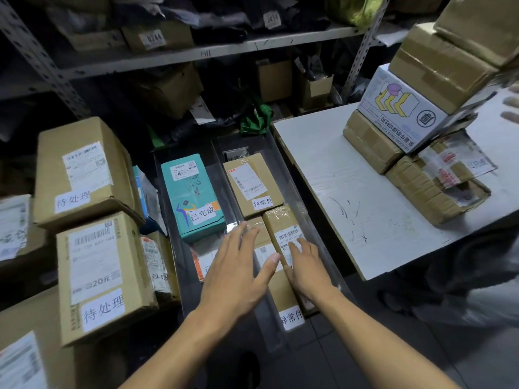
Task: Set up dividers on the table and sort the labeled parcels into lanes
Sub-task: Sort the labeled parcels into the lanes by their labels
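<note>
Left hand flat, grip open, over the clear divider. Right hand flat, grip open, resting on a brown parcel in the right lane, beside the white surface edge.

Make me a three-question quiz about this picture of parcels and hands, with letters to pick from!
1. Where does the teal cardboard parcel lie?
A. On the white table
B. In the lane left of the clear plastic divider
C. On the top shelf

2. What colour is the crumpled plastic bag behind the lanes?
A. Green
B. Red
C. Yellow

3. What is the right hand doing?
A. Lifting a box high
B. Resting with straight fingers on the long brown cardboard parcel
C. Holding a pen

Answers: 1 B, it sits in the lane left of the divider. 2 A, the bag is bright green. 3 B, the fingers lie flat on the parcel's label.
</note>
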The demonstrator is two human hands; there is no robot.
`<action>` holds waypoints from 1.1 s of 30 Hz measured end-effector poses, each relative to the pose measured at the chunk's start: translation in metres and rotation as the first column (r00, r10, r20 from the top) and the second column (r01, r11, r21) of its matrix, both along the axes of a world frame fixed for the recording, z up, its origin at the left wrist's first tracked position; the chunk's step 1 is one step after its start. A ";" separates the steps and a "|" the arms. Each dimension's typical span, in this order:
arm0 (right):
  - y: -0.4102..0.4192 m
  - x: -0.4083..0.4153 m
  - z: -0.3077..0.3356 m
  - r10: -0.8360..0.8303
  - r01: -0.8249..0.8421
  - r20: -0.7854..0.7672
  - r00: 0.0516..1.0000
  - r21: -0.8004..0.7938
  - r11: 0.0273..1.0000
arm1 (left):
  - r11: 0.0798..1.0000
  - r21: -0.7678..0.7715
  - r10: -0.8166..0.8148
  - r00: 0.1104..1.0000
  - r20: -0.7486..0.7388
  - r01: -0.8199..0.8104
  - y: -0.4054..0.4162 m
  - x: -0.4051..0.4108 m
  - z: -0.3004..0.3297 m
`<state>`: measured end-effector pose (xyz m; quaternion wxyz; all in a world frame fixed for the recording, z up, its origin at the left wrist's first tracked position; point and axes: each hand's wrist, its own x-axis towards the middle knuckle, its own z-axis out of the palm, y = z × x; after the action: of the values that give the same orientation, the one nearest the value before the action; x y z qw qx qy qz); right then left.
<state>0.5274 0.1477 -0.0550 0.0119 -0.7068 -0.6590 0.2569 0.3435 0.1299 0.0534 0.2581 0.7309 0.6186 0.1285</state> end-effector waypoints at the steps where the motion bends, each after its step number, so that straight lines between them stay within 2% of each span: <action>1: 0.005 -0.006 0.012 0.000 0.002 -0.031 1.000 0.042 0.999 | 1.000 0.013 0.012 1.000 0.004 -0.012 0.002 -0.003 0.003; 5: 0.026 -0.041 0.071 0.077 -0.040 -0.138 0.987 0.251 0.967 | 0.995 0.066 0.069 0.998 0.004 -0.069 0.010 -0.022 0.019; 10: 0.041 -0.098 0.142 0.246 -0.153 -0.163 0.955 0.437 0.886 | 0.966 0.185 0.177 0.983 0.040 -0.181 0.016 -0.062 0.044; 18: 0.057 -0.219 0.222 0.493 -0.337 -0.106 0.863 0.607 0.720 | 0.826 0.364 0.424 0.900 0.102 -0.430 0.002 -0.187 0.105; 25: 0.050 -0.372 0.258 0.687 -0.488 -0.050 0.725 0.666 0.564 | 0.703 0.410 0.601 0.794 0.095 -0.581 -0.039 -0.333 0.119; 30: 0.040 -0.479 0.243 0.745 -0.566 -0.081 0.662 0.598 0.567 | 0.650 0.339 0.695 0.713 0.097 -0.680 -0.063 -0.440 0.102; 33: 0.045 -0.540 0.232 0.738 -0.589 -0.145 0.659 0.511 0.626 | 0.627 0.295 0.721 0.680 0.129 -0.721 -0.063 -0.504 0.089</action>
<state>-0.0130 0.1927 0.1772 0.1802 -0.3316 -0.9014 0.2121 -0.1600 0.0670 0.1426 0.0617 0.4543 0.8293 0.3196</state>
